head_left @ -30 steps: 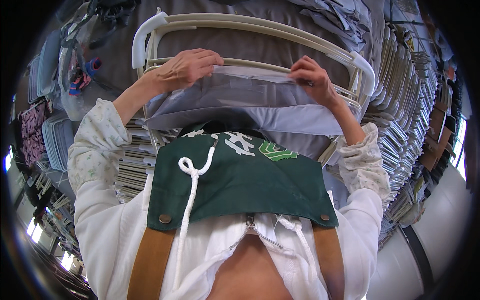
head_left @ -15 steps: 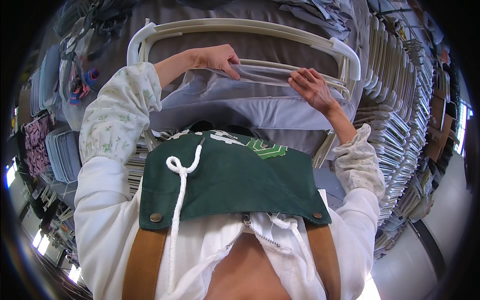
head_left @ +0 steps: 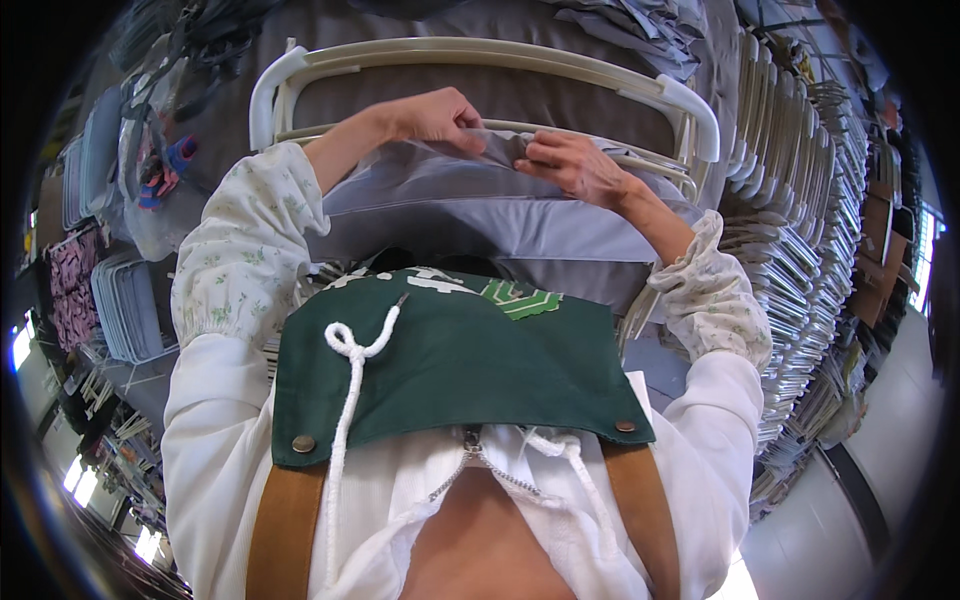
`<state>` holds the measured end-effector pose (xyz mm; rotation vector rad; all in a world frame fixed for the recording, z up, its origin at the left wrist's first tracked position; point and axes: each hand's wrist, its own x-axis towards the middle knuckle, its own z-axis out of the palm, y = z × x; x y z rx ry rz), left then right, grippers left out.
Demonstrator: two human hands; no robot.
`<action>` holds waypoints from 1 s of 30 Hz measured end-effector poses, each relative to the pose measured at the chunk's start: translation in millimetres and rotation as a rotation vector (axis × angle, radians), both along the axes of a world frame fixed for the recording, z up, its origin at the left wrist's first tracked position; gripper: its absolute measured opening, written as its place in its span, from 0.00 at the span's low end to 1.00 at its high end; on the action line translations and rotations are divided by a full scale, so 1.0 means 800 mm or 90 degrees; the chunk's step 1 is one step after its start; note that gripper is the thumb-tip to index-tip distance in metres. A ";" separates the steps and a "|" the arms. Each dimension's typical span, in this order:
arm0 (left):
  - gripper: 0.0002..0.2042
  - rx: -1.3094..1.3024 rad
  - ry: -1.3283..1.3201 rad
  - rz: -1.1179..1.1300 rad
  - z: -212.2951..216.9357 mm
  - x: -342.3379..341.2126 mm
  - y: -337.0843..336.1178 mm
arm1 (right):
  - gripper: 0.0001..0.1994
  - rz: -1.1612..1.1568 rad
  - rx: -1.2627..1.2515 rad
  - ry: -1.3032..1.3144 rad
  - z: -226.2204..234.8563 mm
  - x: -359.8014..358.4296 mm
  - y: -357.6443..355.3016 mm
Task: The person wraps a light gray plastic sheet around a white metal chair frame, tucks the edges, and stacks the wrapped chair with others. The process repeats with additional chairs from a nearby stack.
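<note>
A grey fabric piece (head_left: 450,215) lies over the lower bars of a cream tubular metal frame (head_left: 490,47), which has white corner parts. My left hand (head_left: 435,118) is closed with its fingertips pinching the fabric's upper edge. Close beside it, my right hand (head_left: 575,165) grips the same edge between thumb and fingers. A short gathered stretch of cloth runs between the two hands. Part of the frame's lower bar is hidden behind the hands and cloth.
Under the frame is a grey padded surface (head_left: 590,105). Many cream tubular frames (head_left: 780,120) are stacked at the right. Clear plastic and a blue-red item (head_left: 180,153) lie at the left, near light panels (head_left: 130,310). More grey cloth (head_left: 630,35) is piled at the far side.
My right hand has moved left along the fabric edge, closer to my left hand. The left hand stays at nearly the same place.
</note>
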<state>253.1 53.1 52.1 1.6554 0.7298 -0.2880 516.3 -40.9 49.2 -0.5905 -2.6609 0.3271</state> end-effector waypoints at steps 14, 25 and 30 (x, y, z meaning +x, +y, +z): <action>0.15 0.044 0.041 0.037 0.017 0.001 -0.008 | 0.10 -0.049 -0.917 -0.321 -0.013 0.170 0.092; 0.14 0.057 0.029 0.135 0.015 -0.009 -0.019 | 0.16 -0.028 -0.862 0.131 -0.029 0.127 0.061; 0.15 0.041 0.070 0.154 0.036 -0.005 -0.026 | 0.12 -0.005 -0.942 -0.260 -0.025 0.149 0.084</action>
